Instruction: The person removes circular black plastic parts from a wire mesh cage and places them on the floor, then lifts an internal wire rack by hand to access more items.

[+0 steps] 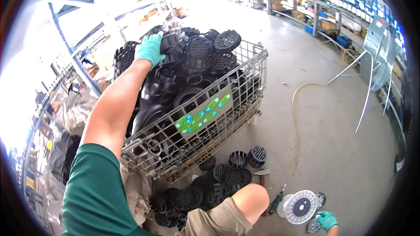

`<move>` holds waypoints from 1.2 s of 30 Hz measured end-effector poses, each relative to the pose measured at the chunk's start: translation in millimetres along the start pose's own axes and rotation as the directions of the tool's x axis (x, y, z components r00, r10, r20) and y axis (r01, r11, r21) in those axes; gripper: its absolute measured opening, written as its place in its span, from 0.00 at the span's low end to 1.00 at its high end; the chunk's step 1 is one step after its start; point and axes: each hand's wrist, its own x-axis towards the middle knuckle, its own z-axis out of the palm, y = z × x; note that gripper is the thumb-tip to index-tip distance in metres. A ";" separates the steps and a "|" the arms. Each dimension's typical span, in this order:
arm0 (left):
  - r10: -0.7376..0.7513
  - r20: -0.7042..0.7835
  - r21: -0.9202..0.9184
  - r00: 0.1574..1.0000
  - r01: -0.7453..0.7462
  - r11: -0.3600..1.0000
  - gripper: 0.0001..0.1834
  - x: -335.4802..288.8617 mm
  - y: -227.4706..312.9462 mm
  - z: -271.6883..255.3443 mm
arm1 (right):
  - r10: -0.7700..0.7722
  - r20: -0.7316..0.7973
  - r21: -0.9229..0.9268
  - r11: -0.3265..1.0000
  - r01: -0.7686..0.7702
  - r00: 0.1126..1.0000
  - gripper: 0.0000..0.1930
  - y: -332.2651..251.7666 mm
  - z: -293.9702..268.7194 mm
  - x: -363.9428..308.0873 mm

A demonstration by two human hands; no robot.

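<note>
My left hand [149,51], in a teal glove, reaches onto a heap of black plastic parts [166,83] in a wire mesh crate [192,122]. Its thumb and fingers are spread against the parts at the far left; some fingertips are hidden. Low at the right, my right hand [327,221], gloved too, has its fingers drawn together beside a white spool [301,207]; what they hold, if anything, is too small to make out. Round, perforated black baskets [227,41] top the heap. Small round grey-black pieces [313,225] lie by the right hand and spool.
More black baskets [234,176] stand on the floor by my knee, near a hammer [262,172]. A power tool [276,200] on a pale hose [296,135] lies beside the spool. A large reel [379,52] on a metal stand and shelving [315,17] are at right.
</note>
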 end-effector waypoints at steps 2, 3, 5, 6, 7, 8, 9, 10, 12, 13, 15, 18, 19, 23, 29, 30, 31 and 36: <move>-0.048 0.007 0.016 0.999 0.048 0.999 0.38 12.2 12.2 12.7 | 0.018 -0.022 -0.002 1.000 -0.018 1.000 0.20 8.0 -3.8 -6.9; -0.056 -0.015 0.025 0.998 0.056 0.998 0.36 13.8 16.5 18.0 | 0.017 -0.028 -0.020 1.000 -0.017 0.999 0.20 15.1 -3.4 -8.9; -0.017 -0.048 -0.043 0.999 0.015 0.999 0.35 16.0 10.2 24.8 | 0.022 -0.048 -0.010 1.000 -0.022 0.999 0.20 6.1 -5.2 -12.2; 0.015 -0.055 -0.071 0.998 -0.019 0.997 0.34 10.7 3.2 25.7 | 0.049 -0.032 0.007 0.999 -0.049 0.998 0.20 -10.8 -11.4 -13.1; 0.031 -0.153 -0.125 0.988 -0.050 0.991 0.32 4.9 -7.5 31.4 | 0.074 -0.026 0.027 0.997 -0.073 0.997 0.20 -23.2 -15.5 -14.9; -0.023 -0.159 -0.187 0.987 -0.007 0.982 0.31 0.8 -11.9 29.3 | -0.010 -0.081 -0.039 0.999 0.007 0.997 0.19 -13.5 -12.1 -13.5; -0.081 -0.159 -0.245 0.984 0.040 0.969 0.30 -5.7 -16.3 26.8 | -0.010 -0.086 -0.036 0.999 0.007 0.996 0.19 -5.5 -9.3 -10.8; -0.172 -0.182 -0.371 0.968 0.094 0.924 0.30 -20.3 -14.7 12.9 | -0.049 -0.086 -0.032 0.998 0.046 0.995 0.19 -6.9 -9.7 -7.7; -0.371 0.011 -0.772 0.929 0.244 0.587 0.24 -50.7 -1.3 -13.5 | -0.046 -0.061 -0.044 0.998 0.044 0.997 0.19 -29.5 -17.8 -10.2; -0.415 0.142 -0.925 0.899 0.269 0.268 0.22 -64.7 5.1 -17.4 | -0.048 -0.056 -0.055 0.997 0.045 0.997 0.19 -35.1 -21.6 -13.2; -0.435 0.320 -0.945 0.842 0.315 -0.085 0.19 -105.0 46.0 -74.7 | -0.009 -0.053 -0.031 0.999 0.008 0.999 0.18 -36.0 -24.4 -17.6; -0.310 0.241 -0.943 0.920 0.146 -0.298 0.24 -181.0 55.2 -160.6 | -0.068 -0.066 0.083 0.994 0.074 0.996 0.17 6.8 -16.2 -10.5; -0.300 0.211 -0.952 0.930 0.126 -0.281 0.25 -209.5 51.8 -184.6 | -0.087 -0.047 0.195 0.976 0.095 0.995 0.17 12.2 -13.6 -4.3; -0.190 0.228 -0.970 0.955 0.206 -0.131 0.30 -326.5 51.1 -202.4 | -0.036 0.050 0.266 0.964 0.022 0.998 0.16 3.6 -12.0 -20.0; -0.087 0.701 -0.578 0.708 0.636 0.512 0.33 -491.6 53.2 -137.5 | 0.025 0.122 0.371 0.926 -0.069 0.992 0.16 35.7 -9.3 -27.4; -0.064 0.688 -0.482 0.723 0.521 0.705 0.32 -518.8 53.6 -113.7 | 0.020 0.124 0.364 0.929 -0.064 0.992 0.16 35.3 -10.8 -26.9; -0.061 0.776 -0.342 0.628 0.500 0.796 0.32 -539.6 54.0 -94.3 | 0.018 0.128 0.366 0.928 -0.064 0.992 0.16 33.6 -8.9 -27.7; -0.046 0.921 -0.135 0.386 0.429 0.893 0.32 -602.5 45.5 -43.6 | -0.018 0.041 0.334 0.943 0.003 0.999 0.16 18.4 -5.3 -39.1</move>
